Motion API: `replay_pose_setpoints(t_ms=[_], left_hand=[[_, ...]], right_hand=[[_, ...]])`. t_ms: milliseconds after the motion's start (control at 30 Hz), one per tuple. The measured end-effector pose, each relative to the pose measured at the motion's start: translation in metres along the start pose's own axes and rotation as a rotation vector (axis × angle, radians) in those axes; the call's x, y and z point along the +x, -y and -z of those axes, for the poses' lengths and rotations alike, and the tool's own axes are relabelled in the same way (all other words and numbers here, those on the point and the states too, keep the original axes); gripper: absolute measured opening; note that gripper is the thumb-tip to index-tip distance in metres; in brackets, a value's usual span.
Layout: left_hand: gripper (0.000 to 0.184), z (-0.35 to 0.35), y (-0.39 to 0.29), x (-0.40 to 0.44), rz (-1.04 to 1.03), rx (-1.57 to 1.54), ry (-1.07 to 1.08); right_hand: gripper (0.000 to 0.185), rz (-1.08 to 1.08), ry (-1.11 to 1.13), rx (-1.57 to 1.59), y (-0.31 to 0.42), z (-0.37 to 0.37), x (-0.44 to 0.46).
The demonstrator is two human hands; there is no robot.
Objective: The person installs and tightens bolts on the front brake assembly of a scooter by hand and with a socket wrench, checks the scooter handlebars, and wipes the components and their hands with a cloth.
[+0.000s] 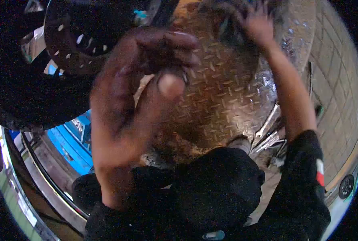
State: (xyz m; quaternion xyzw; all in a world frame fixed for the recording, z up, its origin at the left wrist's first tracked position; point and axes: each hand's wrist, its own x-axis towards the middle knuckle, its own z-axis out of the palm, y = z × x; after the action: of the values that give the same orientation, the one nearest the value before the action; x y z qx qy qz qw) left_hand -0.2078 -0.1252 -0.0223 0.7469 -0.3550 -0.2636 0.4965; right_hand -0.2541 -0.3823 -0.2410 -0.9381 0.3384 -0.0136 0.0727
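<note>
My left hand (126, 88) is raised close to the camera, its fingers curled toward the thumb. A small dark edge shows by the thumb tip, but blur hides what it is. Farther off, my right hand (259, 26) reaches out with its fingers spread, over or against a dark, blurred bundle (231, 28) on the metal plate. Beneath both hands lies the worn, rusty-brown tread plate (211, 96). Several metal wrenches (267, 122) lie together near my right elbow.
A large dark wheel with a tyre (38, 94) stands at the upper left. Below it is a blue crate or box (70, 140). Paving (335, 80) runs along the right side, with part of a vehicle's wheel (346, 186) at the lower right edge.
</note>
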Motion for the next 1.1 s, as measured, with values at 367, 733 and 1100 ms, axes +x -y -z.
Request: replay_pose_setpoints(t_ms=[367, 733, 1100], left_hand=[[0.033, 0.025, 0.003, -0.017, 0.016, -0.379, -0.207], [0.032, 0.055, -0.002, -0.06, 0.005, -0.314, -0.45], [0.03, 0.069, -0.046, -0.048, 0.057, 0.079, -0.285]], right_hand=[[0.034, 0.628, 0.283, 0.178, 0.184, -0.109, -0.241], [0.036, 1.053, -0.233, -0.01, 0.303, -0.192, -0.198], [0.068, 1.518, 1.019, 0.61, 0.217, -0.084, -0.329]])
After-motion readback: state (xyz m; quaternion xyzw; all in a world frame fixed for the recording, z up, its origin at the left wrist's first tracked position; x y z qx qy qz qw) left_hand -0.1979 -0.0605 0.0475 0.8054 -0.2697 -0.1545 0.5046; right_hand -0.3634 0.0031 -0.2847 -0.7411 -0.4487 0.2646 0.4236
